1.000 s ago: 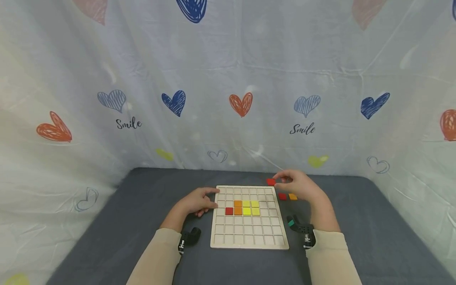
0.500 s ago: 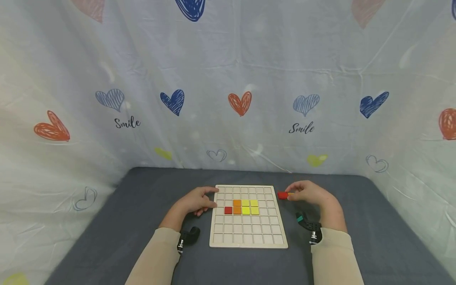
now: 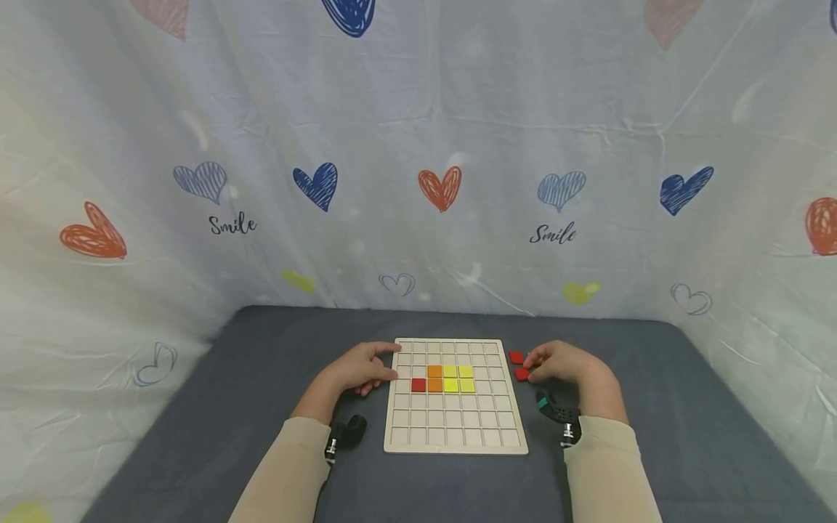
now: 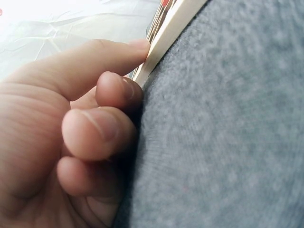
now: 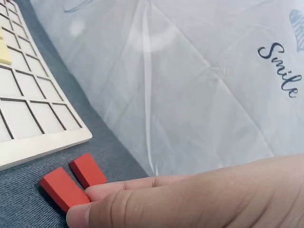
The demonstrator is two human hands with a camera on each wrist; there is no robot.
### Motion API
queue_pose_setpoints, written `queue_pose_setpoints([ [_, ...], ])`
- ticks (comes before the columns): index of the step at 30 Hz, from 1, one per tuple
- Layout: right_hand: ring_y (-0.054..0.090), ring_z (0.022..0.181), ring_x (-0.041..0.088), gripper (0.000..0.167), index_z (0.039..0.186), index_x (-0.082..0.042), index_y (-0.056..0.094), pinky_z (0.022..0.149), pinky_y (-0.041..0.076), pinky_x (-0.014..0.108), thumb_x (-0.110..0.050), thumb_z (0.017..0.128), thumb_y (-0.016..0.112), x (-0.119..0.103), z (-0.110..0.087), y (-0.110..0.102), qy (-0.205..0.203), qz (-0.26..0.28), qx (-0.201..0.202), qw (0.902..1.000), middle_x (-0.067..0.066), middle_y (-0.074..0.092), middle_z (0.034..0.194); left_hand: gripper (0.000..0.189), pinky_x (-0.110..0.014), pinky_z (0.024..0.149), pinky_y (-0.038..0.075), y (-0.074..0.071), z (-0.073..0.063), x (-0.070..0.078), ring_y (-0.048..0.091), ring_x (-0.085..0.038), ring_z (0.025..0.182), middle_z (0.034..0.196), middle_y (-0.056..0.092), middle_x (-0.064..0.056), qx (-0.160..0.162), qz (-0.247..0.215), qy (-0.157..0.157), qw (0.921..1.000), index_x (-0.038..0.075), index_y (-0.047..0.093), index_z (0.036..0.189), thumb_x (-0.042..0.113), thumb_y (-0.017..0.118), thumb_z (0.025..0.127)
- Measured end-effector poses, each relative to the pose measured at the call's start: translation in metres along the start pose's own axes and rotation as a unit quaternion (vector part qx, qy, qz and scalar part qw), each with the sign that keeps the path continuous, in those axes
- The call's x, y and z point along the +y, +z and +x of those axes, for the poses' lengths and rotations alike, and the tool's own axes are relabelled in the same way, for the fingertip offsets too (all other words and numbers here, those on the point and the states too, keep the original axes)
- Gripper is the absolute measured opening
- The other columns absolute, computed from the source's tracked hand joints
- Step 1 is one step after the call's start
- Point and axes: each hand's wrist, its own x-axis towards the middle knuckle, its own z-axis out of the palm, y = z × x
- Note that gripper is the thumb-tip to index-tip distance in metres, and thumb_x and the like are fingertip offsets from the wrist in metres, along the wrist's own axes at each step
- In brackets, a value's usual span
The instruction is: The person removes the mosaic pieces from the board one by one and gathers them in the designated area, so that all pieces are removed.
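Observation:
My right hand pinches a flat square red tile between thumb and fingers, just right of the board. A second red tile lies right behind it; in the right wrist view this second tile is close to the fingertips. My left hand touches the left edge of the light wooden grid board with index finger and thumb. In the left wrist view the other fingers are loosely bent beside the board's edge.
On the board sit a red tile, two orange tiles and several yellow tiles in a block. A dark grey cloth covers the table. Behind hangs a pale curtain with hearts.
My right hand has moved nearer to me from the board's far right corner, bringing a red tile along. Two red tiles now lie close together; the loose orange tile is hidden. Left hand unchanged.

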Motion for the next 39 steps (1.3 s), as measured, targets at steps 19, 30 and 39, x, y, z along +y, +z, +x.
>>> queue_pose_setpoints([
  [19,0.040,0.060,0.017,0.038,0.126,-0.002,0.068,0.057,0.038,0.033,-0.021,0.094,0.076,-0.034,-0.011,-0.015,-0.084,0.039,0.048,0.9946,0.003,0.045,0.071,0.067,-0.027,0.039,0.039,0.001,-0.001,0.000,0.041,-0.013,0.038,0.057,0.054,-0.004,-0.002,-0.002,0.006,1.0000,0.014,0.052,0.152,0.015,0.080,0.091],
  [30,0.038,0.061,0.015,0.035,0.127,-0.005,0.070,0.054,0.037,0.030,-0.021,0.096,0.075,-0.072,-0.006,0.000,-0.180,0.078,0.055,0.9789,0.005,0.047,0.081,0.066,-0.026,0.038,0.039,0.002,0.000,-0.002,0.041,-0.013,0.037,0.056,0.054,-0.004,0.003,-0.005,0.007,1.0000,0.013,0.053,0.151,0.014,0.080,0.090],
  [39,0.042,0.072,0.018,0.028,0.123,-0.011,0.074,0.066,0.039,0.035,-0.019,0.096,0.075,-0.093,0.003,0.020,-0.207,0.055,0.042,0.9760,0.004,0.048,0.085,0.066,-0.026,0.038,0.039,0.001,-0.002,0.002,0.042,-0.012,0.038,0.057,0.053,-0.003,-0.002,-0.005,0.011,0.9999,0.012,0.051,0.152,0.013,0.079,0.091],
])
